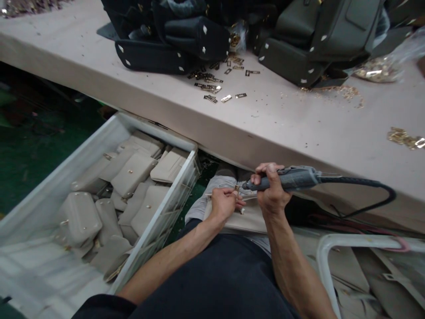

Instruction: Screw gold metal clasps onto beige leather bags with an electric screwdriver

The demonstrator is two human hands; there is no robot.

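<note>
My right hand (272,191) is wrapped round a grey electric screwdriver (295,178), its bit end pointing left. A black cable runs from the tool's right end. Just left of the tip, my left hand (226,204) pinches a beige handbag (254,215) lying across my lap. By its fingertips sits a small gold metal fitting (237,188), close to the tip; whether they touch I cannot tell. The left fingers partly hide the bag's edge.
A white crate (159,212) of beige bags stands at the left. On the pale table (133,93) lie black bags (149,55), olive bags (292,62) and loose gold fittings (210,86). A white-framed container (358,240) holding beige pieces is at the lower right.
</note>
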